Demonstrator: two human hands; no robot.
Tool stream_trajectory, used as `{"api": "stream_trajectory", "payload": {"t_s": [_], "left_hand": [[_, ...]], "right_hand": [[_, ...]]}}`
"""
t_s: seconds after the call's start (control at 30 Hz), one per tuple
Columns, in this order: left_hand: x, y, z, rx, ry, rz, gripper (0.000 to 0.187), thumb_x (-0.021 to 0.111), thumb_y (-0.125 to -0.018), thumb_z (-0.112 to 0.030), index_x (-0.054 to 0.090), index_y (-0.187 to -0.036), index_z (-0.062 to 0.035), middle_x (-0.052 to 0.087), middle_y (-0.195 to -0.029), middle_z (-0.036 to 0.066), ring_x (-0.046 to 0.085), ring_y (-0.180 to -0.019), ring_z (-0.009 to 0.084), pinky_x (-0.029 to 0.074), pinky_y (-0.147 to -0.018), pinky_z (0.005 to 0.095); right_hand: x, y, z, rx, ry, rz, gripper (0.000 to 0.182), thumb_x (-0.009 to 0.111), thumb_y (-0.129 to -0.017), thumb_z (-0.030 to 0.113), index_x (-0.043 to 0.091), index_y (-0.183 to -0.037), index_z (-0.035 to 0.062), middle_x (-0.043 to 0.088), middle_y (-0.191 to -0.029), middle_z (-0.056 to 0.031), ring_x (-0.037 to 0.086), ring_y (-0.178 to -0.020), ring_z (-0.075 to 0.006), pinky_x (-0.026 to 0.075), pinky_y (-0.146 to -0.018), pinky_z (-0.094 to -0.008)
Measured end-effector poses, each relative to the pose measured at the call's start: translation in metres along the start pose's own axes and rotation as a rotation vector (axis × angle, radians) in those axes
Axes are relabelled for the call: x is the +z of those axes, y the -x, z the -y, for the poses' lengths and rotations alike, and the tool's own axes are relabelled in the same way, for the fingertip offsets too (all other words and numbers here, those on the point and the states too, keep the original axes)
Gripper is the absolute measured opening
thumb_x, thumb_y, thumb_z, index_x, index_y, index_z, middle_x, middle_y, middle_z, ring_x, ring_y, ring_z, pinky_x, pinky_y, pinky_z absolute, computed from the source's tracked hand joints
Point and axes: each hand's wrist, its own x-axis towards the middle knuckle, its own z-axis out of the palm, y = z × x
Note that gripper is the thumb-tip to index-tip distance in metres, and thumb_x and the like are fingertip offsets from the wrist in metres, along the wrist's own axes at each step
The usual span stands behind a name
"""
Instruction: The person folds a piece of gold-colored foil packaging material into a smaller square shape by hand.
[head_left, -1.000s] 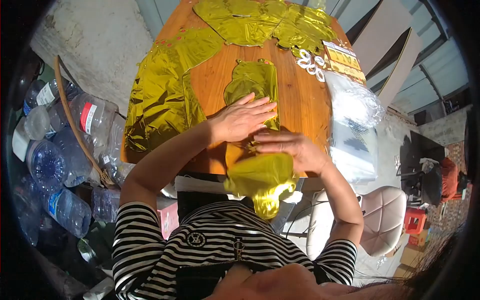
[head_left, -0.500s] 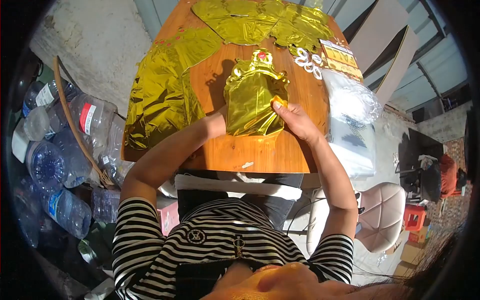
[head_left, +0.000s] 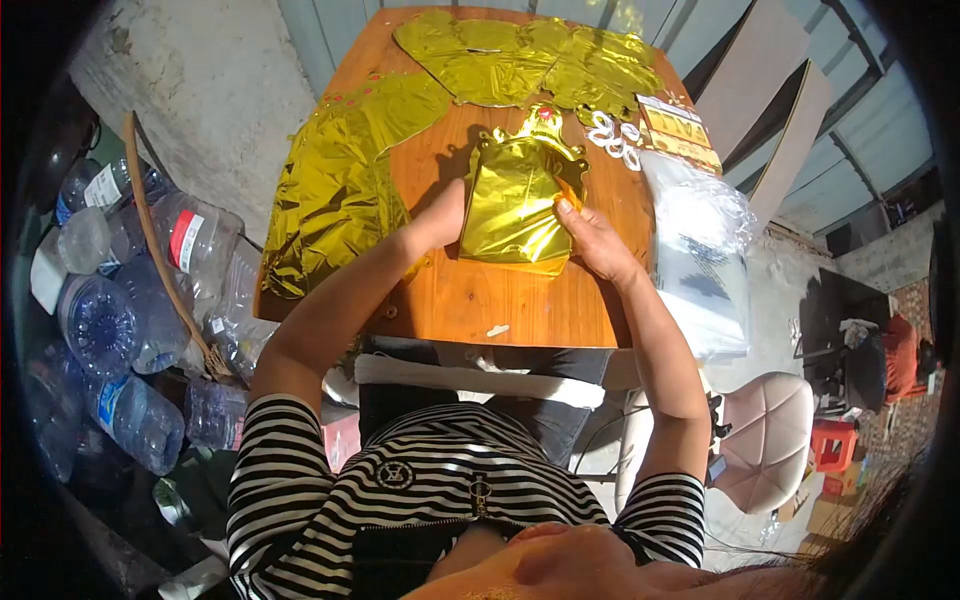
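Observation:
A folded gold foil balloon (head_left: 515,205) with a crown-like scalloped top and a red spot is held above the near part of the wooden table (head_left: 450,310). My right hand (head_left: 595,240) is closed on its right edge, thumb on the front and an orange-looking fold beside it. From the left, my left hand (head_left: 442,217) reaches behind the foil; its fingers are hidden, so their grip does not show. Flat beside my left forearm lies a large gold foil sheet (head_left: 335,190) with small red spots.
More gold foil (head_left: 490,60) covers the table's far side. White rings (head_left: 612,140) and a printed packet (head_left: 680,130) lie at the far right, with clear plastic bags (head_left: 700,250) along the right edge. Empty plastic bottles (head_left: 150,300) crowd the left; a chair (head_left: 765,435) stands right.
The held foil balloon has tilted, its top leaning right and its lower edge lying flatter. Both hands stay at it, the left showing a little more. The whole view has shifted slightly.

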Motion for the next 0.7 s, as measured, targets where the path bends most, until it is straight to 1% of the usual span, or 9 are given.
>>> {"api": "stream_trajectory", "payload": {"t_s": [0.03,0.13,0.17,0.23,0.27,0.37,0.4,0.53,0.7], "left_hand": [[-0.003,-0.002,0.002,0.003,-0.004,0.0,0.03,0.06,-0.103,-0.016,0.062,-0.129,-0.0018,0.068,-0.121,0.007,0.063,-0.106,0.0144,0.052,-0.091,0.0316],[-0.011,0.001,-0.004,0.184,0.463,-0.117,0.038,0.062,-0.103,-0.024,0.061,-0.133,-0.0002,0.068,-0.118,0.005,0.063,-0.104,0.0114,0.053,-0.087,0.0298],[-0.012,0.012,-0.011,0.178,0.463,-0.114,0.038,0.062,-0.103,-0.024,0.061,-0.133,-0.0002,0.068,-0.118,0.005,0.063,-0.104,0.0114,0.053,-0.087,0.0298],[-0.015,0.038,-0.022,-0.048,0.263,-0.257,0.041,0.062,-0.103,-0.027,0.06,-0.134,0.0004,0.068,-0.12,0.007,0.062,-0.104,0.0115,0.053,-0.085,0.0283],[-0.015,0.055,-0.043,-0.149,0.123,-0.182,0.043,0.067,-0.101,-0.029,0.062,-0.132,0.0003,0.07,-0.115,0.007,0.063,-0.097,0.0112,0.051,-0.08,0.0264],[0.0,0.073,-0.02,-0.042,0.166,-0.101,0.041,0.072,-0.097,-0.028,0.065,-0.126,0.0001,0.072,-0.108,0.006,0.061,-0.085,0.0097,0.049,-0.071,0.0249],[0.003,0.081,-0.038,-0.166,0.109,-0.115,0.033,0.075,-0.094,-0.027,0.069,-0.11,0.0019,0.073,-0.096,0.005,0.059,-0.072,0.0081,0.047,-0.061,0.0249],[0.001,0.075,-0.014,-0.192,0.011,-0.094,0.031,0.074,-0.095,-0.027,0.068,-0.09,0.0026,0.068,-0.078,0.004,0.055,-0.055,0.0082,0.044,-0.052,0.0251],[0.006,0.075,-0.013,-0.218,0.001,-0.135,0.032,0.073,-0.095,-0.027,0.068,-0.088,0.0032,0.065,-0.073,0.003,0.057,-0.055,0.0087,0.044,-0.052,0.0253]], "right_hand": [[0.001,0.001,0.002,0.01,-0.005,0.012,0.045,0.051,-0.108,0.044,0.067,-0.123,0.005,0.071,-0.111,0.0004,0.065,-0.095,-0.0091,0.052,-0.083,-0.0266],[0.002,0.004,0.012,0.018,-0.007,0.038,0.045,0.051,-0.107,0.046,0.066,-0.123,0.0074,0.071,-0.109,0.0009,0.065,-0.089,-0.0086,0.052,-0.075,-0.0257],[0.003,0.006,0.014,0.02,-0.005,0.054,0.044,0.051,-0.107,0.047,0.066,-0.124,0.0087,0.071,-0.108,0.0013,0.065,-0.086,-0.0083,0.051,-0.071,-0.0252],[0.007,0.007,0.016,0.028,-0.01,0.025,0.043,0.051,-0.107,0.047,0.066,-0.124,0.0096,0.071,-0.106,0.002,0.065,-0.083,-0.0074,0.051,-0.068,-0.0246],[0.009,0.007,0.017,0.03,-0.009,0.0,0.042,0.051,-0.107,0.047,0.066,-0.124,0.0105,0.071,-0.105,0.0027,0.065,-0.081,-0.0065,0.05,-0.066,-0.024],[0.012,0.007,0.022,0.024,-0.044,0.001,0.042,0.051,-0.107,0.047,0.067,-0.12,0.011,0.072,-0.101,0.0029,0.065,-0.079,-0.0065,0.05,-0.065,-0.0245],[0.01,0.005,0.018,0.03,-0.047,0.006,0.042,0.051,-0.107,0.047,0.067,-0.12,0.011,0.072,-0.101,0.0029,0.065,-0.079,-0.0065,0.05,-0.065,-0.0245],[0.004,-0.003,0.007,0.027,-0.001,-0.028,0.045,0.05,-0.106,0.051,0.068,-0.11,0.01,0.071,-0.093,0.0023,0.063,-0.074,-0.0068,0.05,-0.064,-0.0242],[0.004,0.0,0.012,0.03,0.041,-0.078,0.051,0.051,-0.105,0.055,0.07,-0.098,0.0082,0.067,-0.081,0.0023,0.058,-0.068,-0.006,0.048,-0.062,-0.0232]]}}
